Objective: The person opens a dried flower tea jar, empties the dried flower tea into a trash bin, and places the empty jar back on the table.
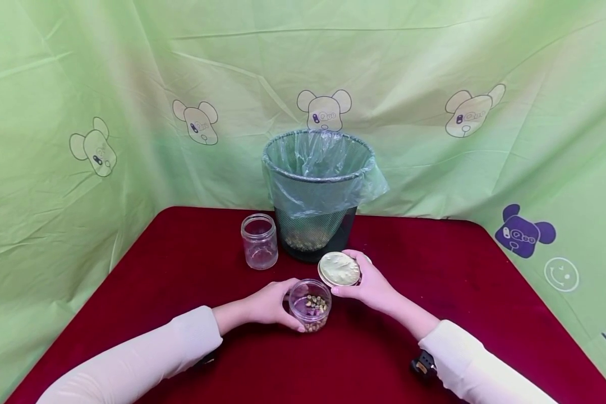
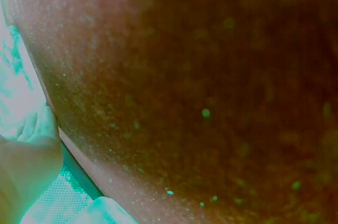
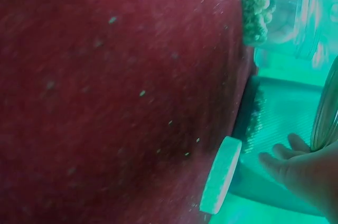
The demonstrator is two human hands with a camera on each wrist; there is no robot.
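Note:
In the head view my left hand point(image 1: 270, 306) holds a clear jar point(image 1: 297, 307) from its left side, thumb in front. Small yellowish dried pieces point(image 1: 316, 304) lie in the bottom of this uncovered jar. My right hand point(image 1: 371, 283) pinches a round gold-coloured lid point(image 1: 339, 269) by its edge, just right of and beyond the jar's mouth. From the right wrist, that lid point(image 3: 328, 110) shows edge-on beside the fingers point(image 3: 280, 163), and the jar point(image 3: 282, 15) appears with its pieces. Part of the left hand point(image 2: 31, 155) fills the left wrist view's lower left corner.
A second clear jar point(image 1: 260, 247), lidless, stands at the back left. Beside it is a black mesh bin point(image 1: 315, 227) with a plastic liner point(image 1: 328, 193). A white lid point(image 3: 221, 175) lies on the red cloth point(image 1: 409, 348), mostly behind my right hand in the head view.

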